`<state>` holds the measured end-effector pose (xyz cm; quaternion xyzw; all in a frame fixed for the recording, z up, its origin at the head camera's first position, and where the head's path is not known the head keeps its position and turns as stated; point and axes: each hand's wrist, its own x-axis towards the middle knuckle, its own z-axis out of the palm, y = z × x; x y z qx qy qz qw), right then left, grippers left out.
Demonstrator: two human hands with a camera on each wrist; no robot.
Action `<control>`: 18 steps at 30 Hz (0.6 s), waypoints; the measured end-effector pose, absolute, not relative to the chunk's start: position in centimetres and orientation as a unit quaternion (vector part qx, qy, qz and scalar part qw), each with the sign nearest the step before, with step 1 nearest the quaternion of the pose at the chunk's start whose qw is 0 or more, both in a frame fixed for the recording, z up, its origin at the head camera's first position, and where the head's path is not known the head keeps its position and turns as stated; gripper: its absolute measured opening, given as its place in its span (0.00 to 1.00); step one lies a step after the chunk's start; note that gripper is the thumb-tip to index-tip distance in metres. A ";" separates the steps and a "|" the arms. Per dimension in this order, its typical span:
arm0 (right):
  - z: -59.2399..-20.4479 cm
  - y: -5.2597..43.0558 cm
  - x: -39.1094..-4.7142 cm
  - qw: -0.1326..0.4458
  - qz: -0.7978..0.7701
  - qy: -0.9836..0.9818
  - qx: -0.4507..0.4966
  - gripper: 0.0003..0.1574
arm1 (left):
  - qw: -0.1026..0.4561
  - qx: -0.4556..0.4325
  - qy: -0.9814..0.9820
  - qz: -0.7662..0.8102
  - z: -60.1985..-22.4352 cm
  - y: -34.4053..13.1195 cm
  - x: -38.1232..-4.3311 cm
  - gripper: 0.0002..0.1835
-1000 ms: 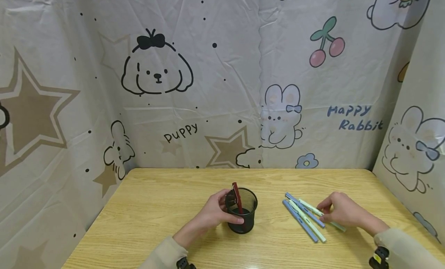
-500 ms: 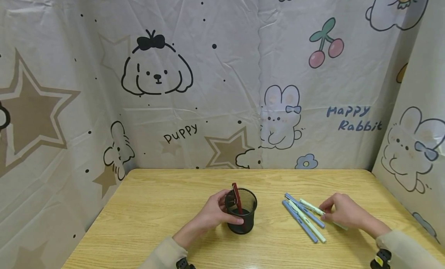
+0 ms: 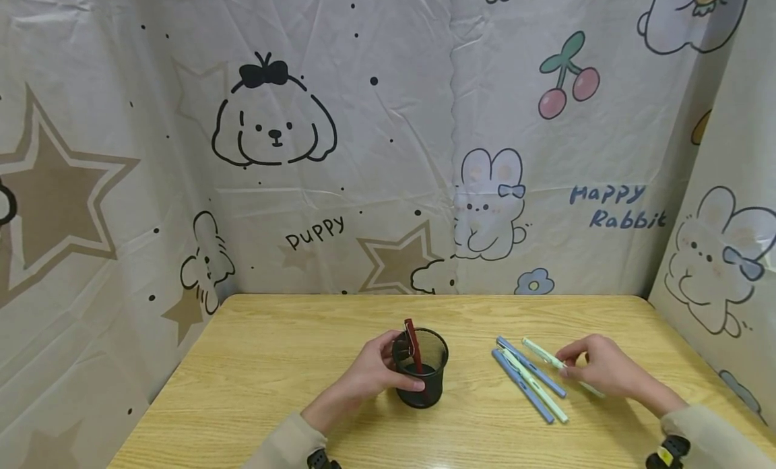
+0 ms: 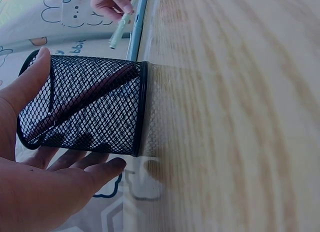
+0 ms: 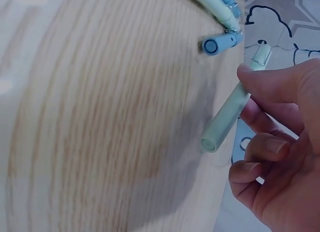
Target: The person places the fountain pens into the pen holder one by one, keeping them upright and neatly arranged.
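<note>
My left hand (image 3: 366,371) grips a black mesh pen cup (image 3: 432,393) that stands upright on the table; its thumb lies on the near side. A dark red pen (image 3: 413,341) leans inside the cup, its clip end above the rim. To the right, my right hand (image 3: 603,368) pinches a light green pen (image 5: 225,119) near its middle between thumb and fingers. In the right wrist view that pen looks raised a little off the wood. Left of this hand lie two blue pens (image 3: 523,387) and another light green pen (image 3: 545,396), close together.
The wooden table (image 3: 273,361) carries the cup and the pens. A printed cloth (image 3: 394,152) hangs behind the table's far edge and along both sides. Dark straps (image 3: 667,451) circle both wrists.
My right hand has taken the light green pen slightly away from the other pens and tilted it. The left hand and cup stay in place.
</note>
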<state>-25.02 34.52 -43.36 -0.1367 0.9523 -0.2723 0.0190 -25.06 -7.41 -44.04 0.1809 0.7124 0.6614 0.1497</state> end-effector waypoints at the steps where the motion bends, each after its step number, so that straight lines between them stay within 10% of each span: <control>1: -43.3 34.4 -25.0 0.016 -0.274 0.952 -0.135 0.14 | 0.151 0.181 0.711 0.662 -44.1 -7.4 -25.1 0.41; 18: -41.8 31.5 -23.8 -0.017 -0.364 0.924 -0.119 0.15 | 0.153 0.178 0.710 0.664 -44.5 -7.5 -25.3 0.44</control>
